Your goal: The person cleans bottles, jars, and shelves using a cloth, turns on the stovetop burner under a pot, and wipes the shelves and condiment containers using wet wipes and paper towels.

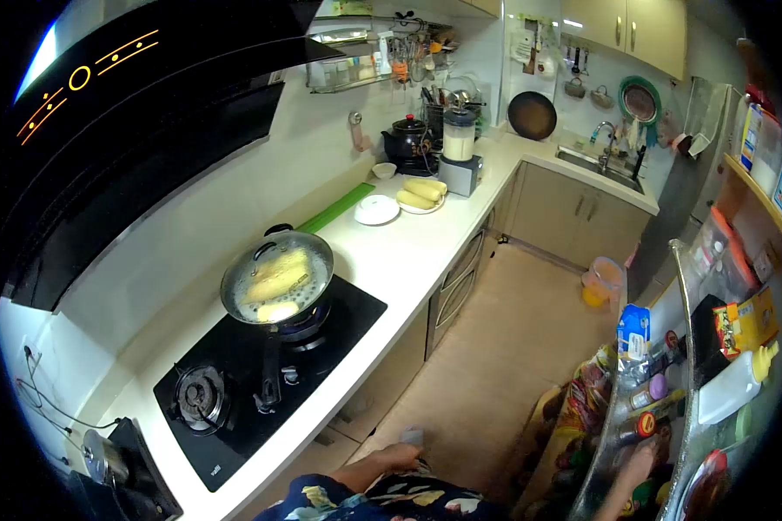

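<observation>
Low in the head view, my left hand is beside my patterned clothing, its fingers mostly hidden. A small grey thing shows just beyond it. On the right, my right hand reaches in among bottles on the rack, close below a bottle with a red cap. Its fingertips are lost among the bottles, and I cannot tell whether they grip anything. Away to the left, a lidded wok stands on the black gas hob, with yellow corn cobs in bubbling water.
On the white counter are a white plate, more corn on a plate, a blender and a black kettle. A sink is at the back. Bagged goods sit low beside the rack.
</observation>
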{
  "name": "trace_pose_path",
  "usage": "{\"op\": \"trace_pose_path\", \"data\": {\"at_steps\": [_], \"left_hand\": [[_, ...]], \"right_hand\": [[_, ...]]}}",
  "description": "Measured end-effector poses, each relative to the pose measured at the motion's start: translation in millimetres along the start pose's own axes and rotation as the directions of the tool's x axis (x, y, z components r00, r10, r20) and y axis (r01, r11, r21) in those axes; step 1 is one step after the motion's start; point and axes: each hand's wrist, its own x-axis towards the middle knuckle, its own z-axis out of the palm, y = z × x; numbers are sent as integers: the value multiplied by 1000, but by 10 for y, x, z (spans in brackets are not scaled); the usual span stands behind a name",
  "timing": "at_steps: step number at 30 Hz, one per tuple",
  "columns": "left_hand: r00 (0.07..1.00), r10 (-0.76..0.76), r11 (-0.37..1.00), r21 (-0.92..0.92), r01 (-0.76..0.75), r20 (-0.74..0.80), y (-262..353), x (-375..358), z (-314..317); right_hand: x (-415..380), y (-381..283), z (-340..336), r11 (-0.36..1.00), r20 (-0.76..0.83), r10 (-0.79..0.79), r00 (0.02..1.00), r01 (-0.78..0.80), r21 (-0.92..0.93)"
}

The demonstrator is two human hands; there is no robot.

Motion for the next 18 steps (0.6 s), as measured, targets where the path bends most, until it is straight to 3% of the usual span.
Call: {"op": "trace_pose_path", "data": {"at_steps": [1, 3, 4, 6, 9, 11, 12, 14, 18], "left_hand": [[995, 100, 995, 11, -100, -6, -38, 198, 139], [957, 284, 954, 84, -288, 55, -61, 719, 520], [921, 367, 912, 145, -384, 131, 12, 982, 647], [872, 440, 890, 24, -455, 213, 446, 975, 444], [794, 460, 867, -6, -499, 397, 737, 1121, 381], [744, 457, 852, 3, -524, 488, 764, 1315, 368], [723, 452, 844, 12, -536, 522, 758, 1404, 336], [685, 437, 833, 25, -553, 583, 729, 1613, 244], [628, 419, 809, 44, -586, 655, 654, 2107, -40]], "right_hand": [[-84, -253, -261, 1000, 3, 12, 1000, -12, -3], [-248, -699, -698, 989, 163, 105, 981, -86, -122], [-60, -109, -29, 998, -38, 29, 999, -31, -46], [-49, -45, 26, 998, -47, 24, 999, -27, -65], [-172, -325, -282, 987, -25, 41, 999, -44, -157], [-143, -436, -382, 982, 84, 131, 988, -117, -148], [-141, -380, -329, 980, 77, 143, 987, -130, -150], [-178, -215, -161, 982, -80, -39, 996, 24, -189], [-194, -311, -208, 981, -70, 2, 998, -16, -193]]}}
